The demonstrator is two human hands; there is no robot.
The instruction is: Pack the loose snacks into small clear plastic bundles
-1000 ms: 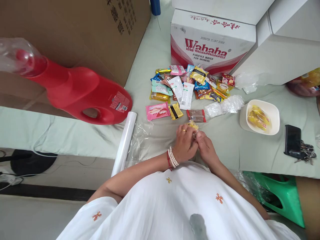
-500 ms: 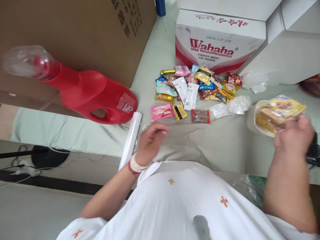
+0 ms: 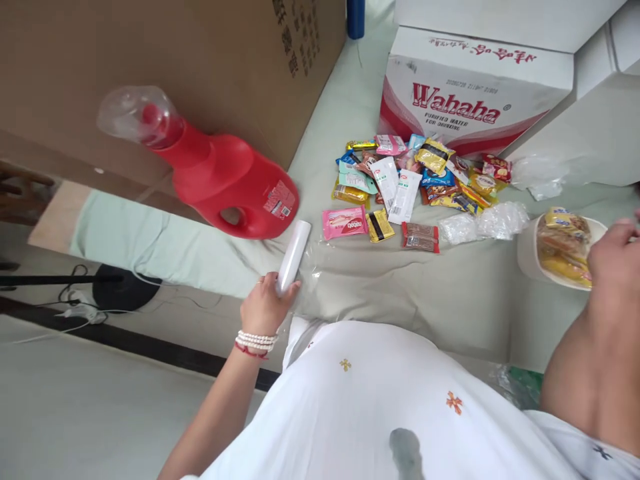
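Roll of white film (image 3: 296, 250) lies slantwise at the table's (image 3: 390, 287) near edge, left of the person's middle, its lower end inside the left hand (image 3: 264, 310), whose fingers are curled round it. From where I stand, the trouble there would be a smooth tube and a hold on one end only: let the grip loosen and it could roll off that edge to the floor. Further right along the same edge, the right hand (image 3: 617, 260) is blurred beside the tub (image 3: 529, 253), and I can't tell whether its fingers are open or closed, or touching it. A careless brush there might tip the tub, and the yellow packets (image 3: 565, 247) sit high enough inside to spill. Beyond the roll's far end is the red bottle (image 3: 235, 187), near the table's left edge; a wide swing of the tube could bump it, and I'd worry for it so close to the side. Deeper in, loose snacks (image 3: 400, 180) are heaped before the water box (image 3: 475, 87), with crumpled clear plastic (image 3: 503, 221) at their right; a sleeve or a tug on the wrinkled cloth could send the top ones sliding.
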